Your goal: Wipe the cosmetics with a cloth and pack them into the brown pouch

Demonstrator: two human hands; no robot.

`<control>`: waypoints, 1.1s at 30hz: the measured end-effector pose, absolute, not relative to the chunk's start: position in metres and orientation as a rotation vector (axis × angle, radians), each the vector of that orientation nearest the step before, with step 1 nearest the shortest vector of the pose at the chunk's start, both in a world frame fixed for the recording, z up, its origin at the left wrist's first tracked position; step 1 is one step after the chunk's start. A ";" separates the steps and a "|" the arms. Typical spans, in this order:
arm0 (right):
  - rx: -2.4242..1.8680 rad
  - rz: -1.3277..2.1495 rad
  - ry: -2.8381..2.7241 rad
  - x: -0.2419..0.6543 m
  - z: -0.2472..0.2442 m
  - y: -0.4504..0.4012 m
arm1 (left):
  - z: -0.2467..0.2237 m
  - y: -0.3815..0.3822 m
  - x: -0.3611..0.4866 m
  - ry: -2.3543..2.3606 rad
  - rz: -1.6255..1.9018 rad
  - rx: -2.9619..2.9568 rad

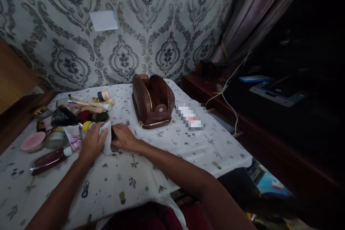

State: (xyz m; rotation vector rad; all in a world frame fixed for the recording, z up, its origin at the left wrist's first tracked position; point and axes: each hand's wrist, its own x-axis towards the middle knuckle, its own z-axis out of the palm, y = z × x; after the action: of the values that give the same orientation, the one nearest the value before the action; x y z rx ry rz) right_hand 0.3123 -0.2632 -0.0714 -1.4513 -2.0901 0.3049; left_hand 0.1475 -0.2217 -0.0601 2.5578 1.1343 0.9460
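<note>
My left hand (93, 142) is closed on a white cloth (107, 138) at the left of the table. Close beside it, my right hand (122, 137) is curled round a small dark item (112, 134), partly hidden by the cloth and fingers. A yellow cap (86, 125) shows just behind my left hand. Left of the hands lie a white and purple tube (73, 137), a dark red bottle (48, 161), a pink round container (33, 141) and several other cosmetics. Behind and right of my right hand stands a brown bag (151, 106), its top unzipped and gaping.
A patterned cloth covers the table (188, 158). A blurred-out object (190, 116) lies right of the bag. The patterned wall (145, 43) rises behind. A white cable (231, 106) hangs by the dark red wooden furniture (198, 84) at the right.
</note>
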 end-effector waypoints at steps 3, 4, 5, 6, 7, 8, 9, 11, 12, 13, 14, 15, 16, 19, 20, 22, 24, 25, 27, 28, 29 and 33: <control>-1.445 0.335 -2.084 0.312 -0.072 -0.262 | -0.058 -0.221 0.147 1.155 0.967 2.508; -1.446 0.344 -2.078 0.312 -0.073 -0.262 | -0.057 -0.220 0.146 1.163 0.975 2.490; -1.445 0.354 -2.069 0.312 -0.074 -0.261 | -0.056 -0.220 0.146 1.169 0.985 2.472; -1.441 0.364 -2.059 0.312 -0.075 -0.260 | -0.055 -0.220 0.146 1.175 0.993 2.456; -1.433 0.372 -2.049 0.312 -0.076 -0.260 | -0.055 -0.220 0.145 1.182 0.999 2.443; -1.423 0.378 -2.042 0.312 -0.078 -0.259 | -0.054 -0.220 0.145 1.189 1.000 2.435; -1.414 0.381 -2.039 0.312 -0.079 -0.258 | -0.054 -0.220 0.145 1.192 0.996 2.433; -1.408 0.386 -2.048 0.313 -0.080 -0.258 | -0.054 -0.219 0.145 1.184 0.981 2.435; -1.413 0.386 -2.053 0.313 -0.080 -0.258 | -0.054 -0.219 0.145 1.175 0.976 2.435; -1.421 0.383 -2.055 0.313 -0.079 -0.258 | -0.054 -0.219 0.145 1.164 0.975 2.435; -1.428 0.380 -2.055 0.313 -0.079 -0.259 | -0.054 -0.219 0.145 1.152 0.974 2.434; -1.434 0.376 -2.053 0.313 -0.078 -0.259 | -0.054 -0.219 0.145 1.146 0.974 2.433; -1.441 0.373 -2.052 0.313 -0.077 -0.260 | -0.055 -0.219 0.145 1.146 0.972 2.433; -1.450 0.375 -2.060 0.313 -0.074 -0.262 | -0.056 -0.219 0.145 1.157 0.955 2.434; -1.451 0.377 -2.064 0.313 -0.073 -0.262 | -0.057 -0.219 0.144 1.161 0.949 2.432; -1.458 0.380 -2.073 0.313 -0.071 -0.263 | -0.058 -0.219 0.144 1.165 0.946 2.426; -1.469 0.378 -2.081 0.313 -0.071 -0.262 | -0.059 -0.219 0.144 1.167 0.945 2.421; -1.472 0.373 -2.081 0.313 -0.072 -0.262 | -0.059 -0.219 0.145 1.168 0.946 2.420; -1.460 0.367 -2.081 0.313 -0.073 -0.261 | -0.059 -0.218 0.145 1.171 0.946 2.418; -1.448 0.365 -2.079 0.313 -0.074 -0.260 | -0.059 -0.218 0.145 1.171 0.944 2.420; -1.438 0.365 -2.076 0.313 -0.075 -0.260 | -0.059 -0.218 0.146 1.168 0.944 2.423; -1.414 0.371 -2.069 0.314 -0.076 -0.259 | -0.058 -0.217 0.147 1.153 0.949 2.430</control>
State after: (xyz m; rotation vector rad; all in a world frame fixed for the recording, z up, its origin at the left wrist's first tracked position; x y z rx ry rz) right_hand 0.3137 -0.2595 -0.0763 -1.4138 -2.0688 0.3708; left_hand 0.1467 -0.2168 -0.0576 2.4303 1.1528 0.9491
